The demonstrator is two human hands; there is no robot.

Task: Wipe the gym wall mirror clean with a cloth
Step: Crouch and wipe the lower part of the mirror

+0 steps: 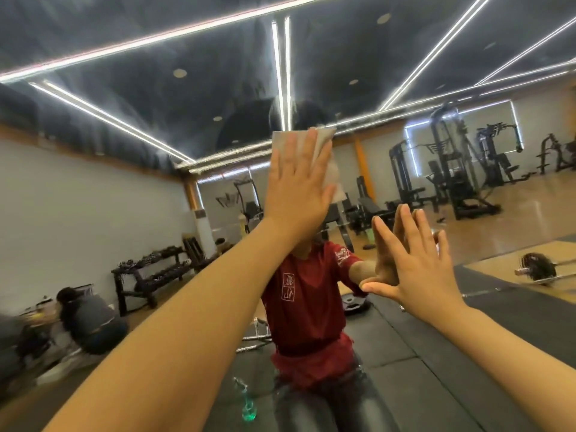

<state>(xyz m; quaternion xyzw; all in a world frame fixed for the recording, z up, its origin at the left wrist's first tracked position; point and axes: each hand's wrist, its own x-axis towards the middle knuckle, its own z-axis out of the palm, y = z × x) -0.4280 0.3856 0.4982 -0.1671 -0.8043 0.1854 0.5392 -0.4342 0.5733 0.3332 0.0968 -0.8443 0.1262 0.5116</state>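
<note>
Both palms on the glass, cloth under the left one!

Head view: the left hand (297, 185) presses a pale folded cloth (324, 141) flat to the mirror (93, 198) at 12 o'clock, fingers straight, the cloth's long axis roughly upright. The right hand (417, 269), at 3 o'clock, lies flat on the glass with fingers spread. The reflected red shirt (305, 294) carries white characters, unreadable.

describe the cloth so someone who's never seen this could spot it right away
Start at the wall mirror that fills the view, then follow the raised left hand pressed flat against the glass near the centre. The cloth is the pale folded square under its fingers, the only white thing between a hand and the mirror.
</note>
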